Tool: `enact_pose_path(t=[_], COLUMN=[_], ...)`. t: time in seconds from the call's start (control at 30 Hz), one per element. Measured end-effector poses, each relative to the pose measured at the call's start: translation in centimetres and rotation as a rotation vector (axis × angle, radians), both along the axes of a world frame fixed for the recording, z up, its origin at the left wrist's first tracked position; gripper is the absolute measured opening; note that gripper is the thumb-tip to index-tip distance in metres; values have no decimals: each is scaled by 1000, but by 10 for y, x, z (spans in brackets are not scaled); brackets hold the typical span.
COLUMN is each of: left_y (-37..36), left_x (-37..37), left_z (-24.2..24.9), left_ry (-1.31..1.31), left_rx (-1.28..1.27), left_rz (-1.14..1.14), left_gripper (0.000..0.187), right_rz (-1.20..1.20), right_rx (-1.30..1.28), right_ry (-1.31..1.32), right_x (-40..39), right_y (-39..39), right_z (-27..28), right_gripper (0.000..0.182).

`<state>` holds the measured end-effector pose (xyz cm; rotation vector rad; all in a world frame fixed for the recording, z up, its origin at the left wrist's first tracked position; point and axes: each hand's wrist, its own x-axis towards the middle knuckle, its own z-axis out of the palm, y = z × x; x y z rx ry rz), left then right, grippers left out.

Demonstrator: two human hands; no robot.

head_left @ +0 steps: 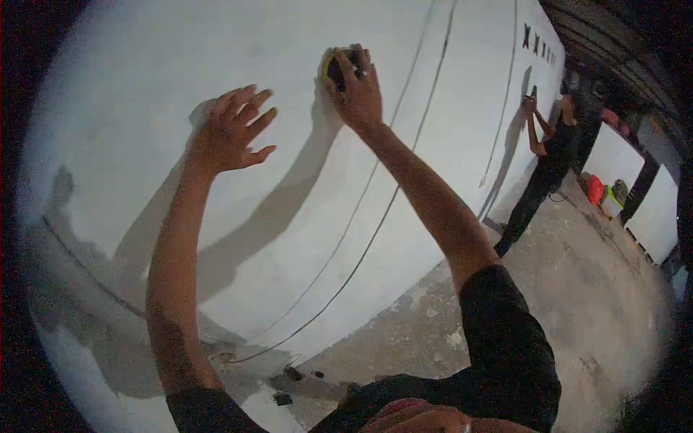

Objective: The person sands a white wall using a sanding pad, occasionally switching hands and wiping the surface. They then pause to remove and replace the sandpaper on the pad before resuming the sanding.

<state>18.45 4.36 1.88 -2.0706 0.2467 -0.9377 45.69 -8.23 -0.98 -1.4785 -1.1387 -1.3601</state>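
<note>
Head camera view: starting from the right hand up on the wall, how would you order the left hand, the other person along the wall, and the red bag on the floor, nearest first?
From the right hand:
1. Left hand, beside it on the wall.
2. Other person, farther right along the wall.
3. Red bag, on the floor beyond that person.
</note>
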Motion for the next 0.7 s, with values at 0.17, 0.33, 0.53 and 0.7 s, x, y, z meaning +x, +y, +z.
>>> enact_pose_path(t=[0.17, 0.33, 0.53, 0.7], left_y=[-13, -11, -12, -18], left_x=[-9, -5, -7, -9], left_z=[7, 11, 9, 11], left_ry=[-9, 15, 16, 54], left_rx=[34, -5, 66, 12], left_rz=[140, 183, 121, 187], left_gripper=[59, 62, 68, 65], right_rz=[328, 71, 213, 253], right_rx=[-198, 122, -228, 133], right_ry=[-190, 50, -496, -138], right_x=[-20, -2, 1, -1], right_y=[-22, -7, -17, -12], right_z=[-3, 0, -11, -4], right_gripper=[53, 54, 55, 45])
